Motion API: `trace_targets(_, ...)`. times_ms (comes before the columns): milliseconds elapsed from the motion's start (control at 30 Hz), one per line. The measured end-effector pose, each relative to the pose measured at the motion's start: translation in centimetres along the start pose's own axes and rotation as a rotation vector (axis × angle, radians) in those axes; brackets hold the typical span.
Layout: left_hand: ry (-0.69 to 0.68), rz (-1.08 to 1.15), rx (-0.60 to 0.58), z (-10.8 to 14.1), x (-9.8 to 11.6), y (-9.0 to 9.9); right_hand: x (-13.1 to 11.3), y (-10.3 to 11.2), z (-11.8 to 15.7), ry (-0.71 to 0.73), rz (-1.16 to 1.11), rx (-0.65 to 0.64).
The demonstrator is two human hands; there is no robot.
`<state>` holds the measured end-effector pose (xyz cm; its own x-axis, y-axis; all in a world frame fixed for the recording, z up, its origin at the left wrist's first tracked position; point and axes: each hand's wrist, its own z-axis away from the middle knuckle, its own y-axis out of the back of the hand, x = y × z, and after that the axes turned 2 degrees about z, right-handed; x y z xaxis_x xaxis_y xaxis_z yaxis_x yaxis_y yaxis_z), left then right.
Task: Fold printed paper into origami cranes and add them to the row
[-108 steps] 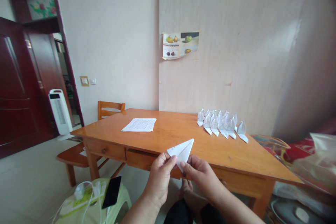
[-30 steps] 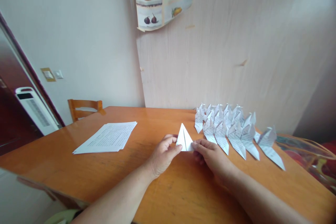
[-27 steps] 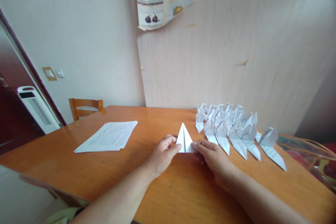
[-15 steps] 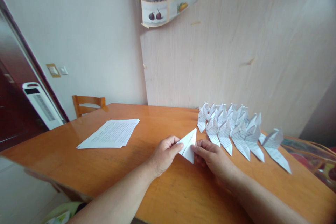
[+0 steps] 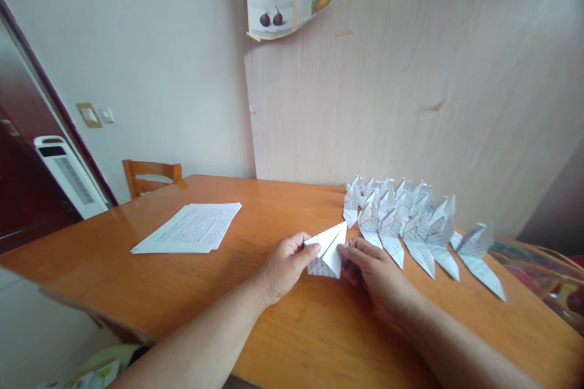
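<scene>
A small piece of folded white paper (image 5: 329, 250) is held in the air over the table, its pointed tip facing away and to the right. Print shows on its lower left part, and a crease runs down from the tip. My left hand (image 5: 289, 264) pinches its left edge, thumb on top. On the right edge, my right hand (image 5: 370, 267) grips it between thumb and fingers. Just beyond my right hand stand several folded paper figures (image 5: 391, 228) in rows, made of printed sheets with long flat tails pointing toward me.
A stack of printed sheets (image 5: 189, 229) lies at the left of the wooden table (image 5: 274, 203). Behind the table is a wooden chair (image 5: 152, 177). One more paper figure (image 5: 479, 255) sits near the right edge. Clear plastic wrapping (image 5: 542, 276) lies beyond that edge.
The folded paper has opened out on its left side, so a printed lower part now shows. Both hands keep hold of it and have barely shifted. The view has tilted slightly.
</scene>
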<state>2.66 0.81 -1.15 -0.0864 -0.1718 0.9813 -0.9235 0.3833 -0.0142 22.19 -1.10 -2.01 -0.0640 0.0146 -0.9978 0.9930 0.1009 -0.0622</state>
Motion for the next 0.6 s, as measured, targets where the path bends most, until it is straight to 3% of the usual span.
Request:
trace_targets(233, 0.164, -0.044, -0.082, 0.2, -0.5, -0.1, 0.0, 0.8, -0.8, 0.089, 0.254, 0.309)
trace_targets(600, 0.124, -0.613, 0.086, -0.3, -1.6, 0.8, 1.0, 1.7, -0.8, 0.167, 0.955, 0.025)
